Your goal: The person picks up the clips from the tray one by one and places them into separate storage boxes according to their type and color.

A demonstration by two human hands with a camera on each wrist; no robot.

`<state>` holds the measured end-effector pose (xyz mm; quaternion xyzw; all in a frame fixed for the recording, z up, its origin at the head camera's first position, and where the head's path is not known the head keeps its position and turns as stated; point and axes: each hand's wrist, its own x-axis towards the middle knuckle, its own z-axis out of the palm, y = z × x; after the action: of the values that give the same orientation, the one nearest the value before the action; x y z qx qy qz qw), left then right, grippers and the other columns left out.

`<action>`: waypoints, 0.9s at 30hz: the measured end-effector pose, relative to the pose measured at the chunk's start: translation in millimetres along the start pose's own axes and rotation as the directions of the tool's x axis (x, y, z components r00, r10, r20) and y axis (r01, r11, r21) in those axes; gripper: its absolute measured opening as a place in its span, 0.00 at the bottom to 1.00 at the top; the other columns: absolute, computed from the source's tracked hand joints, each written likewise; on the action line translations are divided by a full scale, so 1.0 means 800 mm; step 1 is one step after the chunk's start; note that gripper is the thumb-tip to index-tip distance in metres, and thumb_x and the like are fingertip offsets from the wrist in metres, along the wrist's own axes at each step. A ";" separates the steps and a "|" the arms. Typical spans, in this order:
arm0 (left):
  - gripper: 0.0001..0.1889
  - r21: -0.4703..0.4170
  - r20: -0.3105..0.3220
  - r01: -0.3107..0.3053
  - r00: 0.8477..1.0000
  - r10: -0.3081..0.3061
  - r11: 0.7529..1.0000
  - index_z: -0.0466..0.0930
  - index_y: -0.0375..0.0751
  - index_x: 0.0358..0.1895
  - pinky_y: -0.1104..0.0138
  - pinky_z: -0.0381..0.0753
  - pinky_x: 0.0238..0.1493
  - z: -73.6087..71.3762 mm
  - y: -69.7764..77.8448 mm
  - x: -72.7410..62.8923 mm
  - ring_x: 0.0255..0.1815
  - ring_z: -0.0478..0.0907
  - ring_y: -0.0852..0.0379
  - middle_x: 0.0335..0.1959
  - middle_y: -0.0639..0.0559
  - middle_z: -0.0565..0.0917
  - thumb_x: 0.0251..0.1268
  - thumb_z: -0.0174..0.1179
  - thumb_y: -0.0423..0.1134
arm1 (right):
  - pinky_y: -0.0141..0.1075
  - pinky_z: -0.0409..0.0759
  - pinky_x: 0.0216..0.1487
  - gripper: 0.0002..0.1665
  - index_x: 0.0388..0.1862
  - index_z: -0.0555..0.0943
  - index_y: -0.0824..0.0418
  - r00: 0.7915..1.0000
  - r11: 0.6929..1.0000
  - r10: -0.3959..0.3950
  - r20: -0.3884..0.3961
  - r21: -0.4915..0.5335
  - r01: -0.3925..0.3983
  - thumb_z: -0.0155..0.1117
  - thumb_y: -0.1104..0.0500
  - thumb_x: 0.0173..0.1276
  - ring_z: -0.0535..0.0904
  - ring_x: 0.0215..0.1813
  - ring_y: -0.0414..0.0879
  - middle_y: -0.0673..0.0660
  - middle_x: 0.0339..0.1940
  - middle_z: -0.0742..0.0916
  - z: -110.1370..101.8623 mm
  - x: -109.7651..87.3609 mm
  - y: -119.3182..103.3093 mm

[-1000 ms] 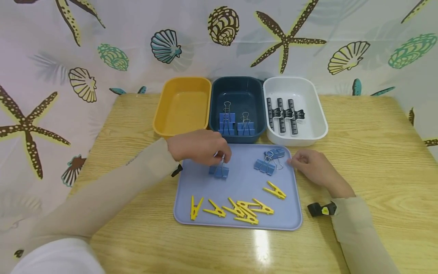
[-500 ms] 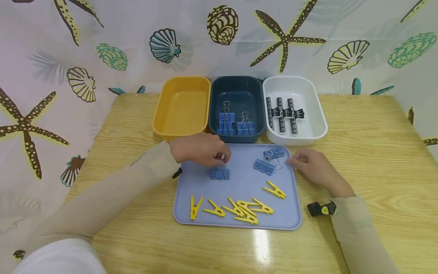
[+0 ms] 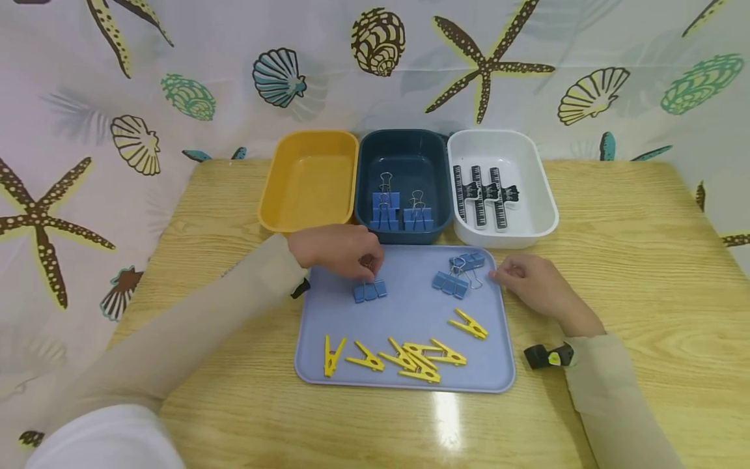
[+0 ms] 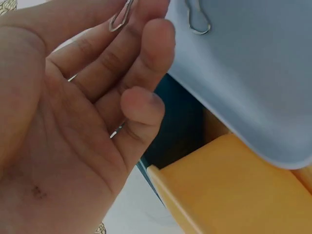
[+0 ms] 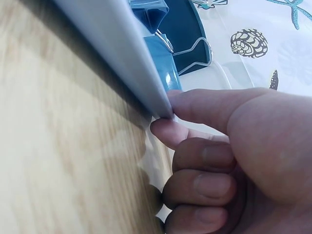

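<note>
In the head view my left hand (image 3: 340, 251) is over the upper left of the lavender tray (image 3: 340, 326). It pinches a wire handle of a blue binder clip (image 3: 370, 292), which hangs below the fingertips, close over the tray. The left wrist view shows this wire handle (image 4: 122, 17) between thumb and forefinger, the other fingers (image 4: 141, 105) loosely bent. My right hand (image 3: 536, 286) grips the tray's right rim between thumb and forefinger, plain in the right wrist view at the tray edge (image 5: 146, 73). Two more blue binder clips (image 3: 450, 284) lie overlapping near that rim.
Several yellow clothespins (image 3: 416, 365) lie on the tray's front half. Behind it stand a yellow bin (image 3: 310, 189), a dark teal bin (image 3: 404, 150) with blue binder clips, and a white bin (image 3: 530, 163) with black-and-white patterned clips. A shell-print cloth (image 3: 328, 39) hangs behind.
My left hand has shifted slightly left and back, and the pinched binder clip has moved along and turned a little. The right hand stays at the tray's rim.
</note>
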<state>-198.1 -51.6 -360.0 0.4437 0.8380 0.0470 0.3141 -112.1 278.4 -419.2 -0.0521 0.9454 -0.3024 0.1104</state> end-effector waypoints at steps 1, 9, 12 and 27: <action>0.04 -0.011 -0.002 0.006 1.000 -0.006 1.000 0.83 0.51 0.34 0.69 0.74 0.35 -0.002 0.000 -0.001 0.29 0.74 0.60 0.28 0.58 0.81 0.65 0.62 0.44 | 0.34 0.68 0.33 0.16 0.32 0.83 0.61 1.000 1.000 0.000 0.000 -0.001 0.000 0.59 0.49 0.70 0.70 0.29 0.44 0.49 0.17 0.76 0.000 0.000 0.000; 0.06 -0.072 -0.009 0.020 1.000 -0.021 0.997 0.84 0.46 0.32 0.69 0.76 0.35 -0.007 -0.002 -0.005 0.26 0.76 0.60 0.25 0.56 0.84 0.66 0.61 0.40 | 0.33 0.67 0.32 0.17 0.31 0.82 0.61 1.000 1.000 -0.005 0.000 -0.001 0.005 0.59 0.49 0.70 0.69 0.29 0.44 0.47 0.15 0.73 0.000 0.001 0.000; 0.06 -0.085 -0.016 0.000 1.000 -0.001 0.996 0.84 0.46 0.32 0.69 0.75 0.34 -0.007 -0.002 -0.003 0.26 0.76 0.60 0.24 0.56 0.83 0.66 0.61 0.40 | 0.33 0.67 0.31 0.17 0.30 0.82 0.61 1.000 1.000 -0.005 0.001 0.004 0.005 0.59 0.49 0.70 0.69 0.28 0.44 0.47 0.15 0.72 0.000 0.000 -0.001; 0.07 -0.101 0.002 -0.036 0.999 0.036 0.994 0.84 0.44 0.30 0.68 0.76 0.34 -0.008 -0.002 0.008 0.24 0.77 0.60 0.22 0.55 0.83 0.64 0.63 0.41 | 0.33 0.67 0.31 0.17 0.32 0.82 0.61 1.000 1.000 0.007 0.004 0.007 -0.007 0.58 0.49 0.70 0.69 0.28 0.44 0.48 0.16 0.73 0.001 0.000 -0.001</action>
<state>-205.2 -46.4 -358.6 0.4424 0.8257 0.0942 0.3370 -111.9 277.3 -419.0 -0.0488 0.9443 -0.3052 0.1134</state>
